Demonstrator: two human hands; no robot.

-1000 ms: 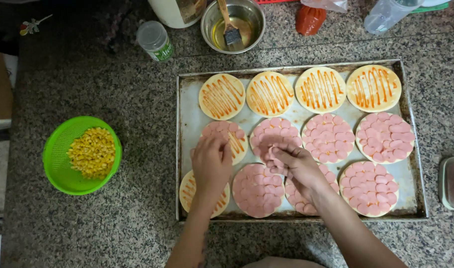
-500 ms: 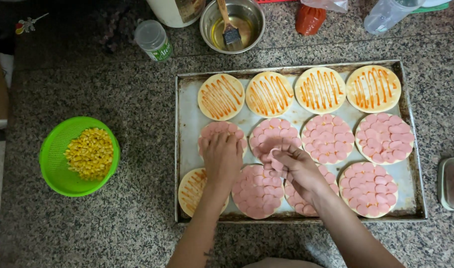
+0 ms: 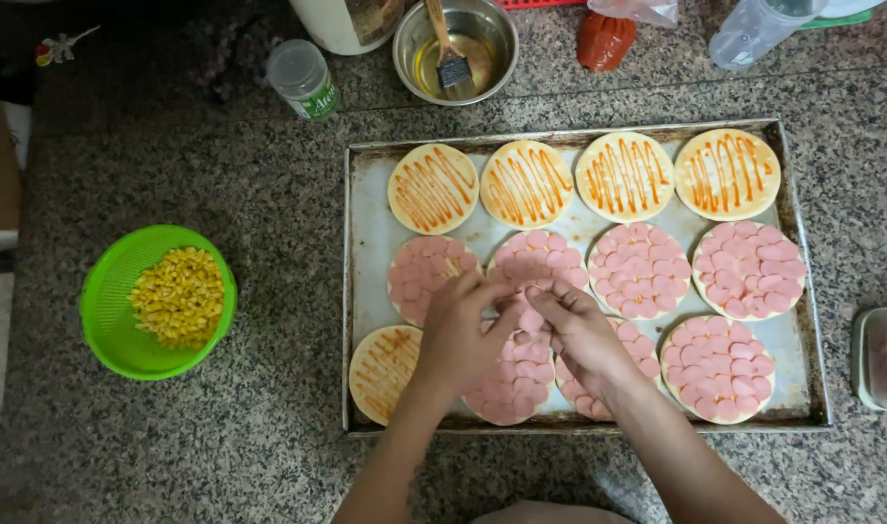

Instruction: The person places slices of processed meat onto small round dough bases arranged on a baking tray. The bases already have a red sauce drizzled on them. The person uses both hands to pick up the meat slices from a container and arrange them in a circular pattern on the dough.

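Both hands, left [image 3: 460,335] and right [image 3: 581,335], meet mid-tray [image 3: 366,243], fingers pinching sausage slices [image 3: 531,320] over the lower-middle rounds [image 3: 511,378]. Slices could easily slide off the sauce or pile unevenly.

One cam only, worn on the head, looking almost straight down at the worktop [image 3: 220,456]. Fairly close: baking tray [image 3: 366,233] fills centre and right of frame, its long side running left-right. Both forearms enter from bottom edge, so the wearer stands at the near side; hands meet approx mid-frame, left hand [image 3: 458,335], right hand [image 3: 584,335]. Far edge of view cuts off the steel bowl [image 3: 497,44] and bottles. No 2nd view, so no shared area.
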